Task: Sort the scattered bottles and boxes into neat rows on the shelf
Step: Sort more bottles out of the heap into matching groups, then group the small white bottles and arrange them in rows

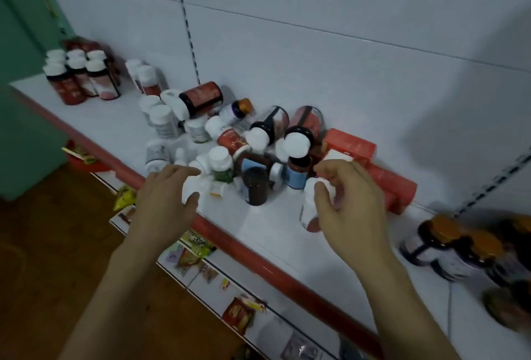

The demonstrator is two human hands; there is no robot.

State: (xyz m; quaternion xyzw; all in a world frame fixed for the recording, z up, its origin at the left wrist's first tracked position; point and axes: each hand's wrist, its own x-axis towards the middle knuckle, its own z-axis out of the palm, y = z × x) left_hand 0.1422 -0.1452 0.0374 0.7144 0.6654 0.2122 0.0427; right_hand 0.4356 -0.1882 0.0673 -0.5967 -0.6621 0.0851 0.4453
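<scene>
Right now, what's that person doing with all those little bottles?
A person is tidying a shelf of bottles and boxes. Their right hand has a white-capped bottle in its grip near the shelf's front edge. Their left hand is open, reaching toward the jumbled pile in the middle, where many bottles lie tipped over. Some upright bottles stand in rows at the far left, and red boxes lie beside the pile.
</scene>
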